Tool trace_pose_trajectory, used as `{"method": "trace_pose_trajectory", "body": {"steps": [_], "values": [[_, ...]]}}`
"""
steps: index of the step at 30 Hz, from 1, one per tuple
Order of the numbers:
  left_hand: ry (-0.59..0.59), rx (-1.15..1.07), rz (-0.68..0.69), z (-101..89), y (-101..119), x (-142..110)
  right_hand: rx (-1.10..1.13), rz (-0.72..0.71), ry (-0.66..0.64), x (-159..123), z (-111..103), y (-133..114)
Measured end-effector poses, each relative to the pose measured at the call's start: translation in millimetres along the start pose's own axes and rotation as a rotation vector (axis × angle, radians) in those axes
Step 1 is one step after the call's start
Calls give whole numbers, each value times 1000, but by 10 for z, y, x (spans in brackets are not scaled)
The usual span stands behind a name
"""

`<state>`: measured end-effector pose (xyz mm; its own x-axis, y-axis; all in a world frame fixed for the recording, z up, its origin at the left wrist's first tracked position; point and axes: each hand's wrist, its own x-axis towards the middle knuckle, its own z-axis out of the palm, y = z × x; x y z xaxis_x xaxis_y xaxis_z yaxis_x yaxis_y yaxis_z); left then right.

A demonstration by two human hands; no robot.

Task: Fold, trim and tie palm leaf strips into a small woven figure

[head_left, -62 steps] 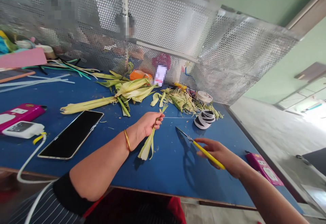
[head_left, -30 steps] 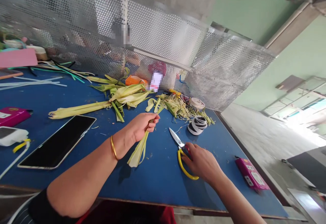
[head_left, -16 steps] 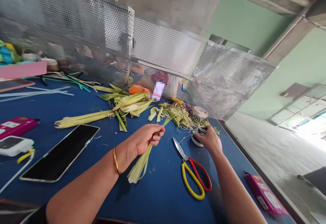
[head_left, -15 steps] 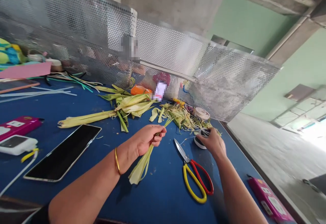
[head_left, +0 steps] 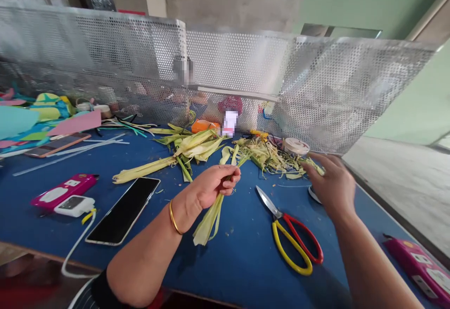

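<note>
A small bundle of pale green husk strips (head_left: 207, 222) slants above the blue table (head_left: 239, 267), its broad ends toward the near edge. The left hand (head_left: 220, 184) has its fingers curled tight around the bundle's narrower upper part. Just right of it lie the scissors (head_left: 279, 214), blades together, with 1 yellow and 1 red handle. Farther right, the right hand (head_left: 333, 187) is over a white-edged spool (head_left: 311, 194), mostly hidden — whether it grips anything I cannot tell. Beyond the hands sit a heap of shredded husk (head_left: 270, 156), a pile of larger husks (head_left: 197, 146) and a pale roll (head_left: 296, 146). A dark-screened phone (head_left: 123, 213) rests left of the left forearm; a perforated metal screen (head_left: 239, 56) stands behind.
</note>
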<state>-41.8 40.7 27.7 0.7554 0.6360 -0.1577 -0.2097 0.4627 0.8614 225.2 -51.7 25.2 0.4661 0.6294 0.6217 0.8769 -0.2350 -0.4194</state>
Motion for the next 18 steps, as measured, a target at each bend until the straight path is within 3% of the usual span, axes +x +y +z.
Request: {"method": "trace_pose_trajectory", "body": {"steps": [2, 4, 6, 10, 15, 18], "values": [[4, 13, -1, 16, -6, -4, 403, -134, -248, -84, 117, -377], [13, 13, -5, 22, -34, 8, 662, -122, -513, -213, 303, -652], [18, 15, -10, 21, -79, 30, 816, -51, -650, -362, 496, -786], [13, 26, -37, 40, -178, 69, 962, 90, -682, -561, 695, -748], [50, 17, -64, 77, -246, 101, 1237, 403, -808, -571, 656, -673], [122, 7, -51, 74, -267, 125, 1313, 557, -757, -564, 641, -695]]}}
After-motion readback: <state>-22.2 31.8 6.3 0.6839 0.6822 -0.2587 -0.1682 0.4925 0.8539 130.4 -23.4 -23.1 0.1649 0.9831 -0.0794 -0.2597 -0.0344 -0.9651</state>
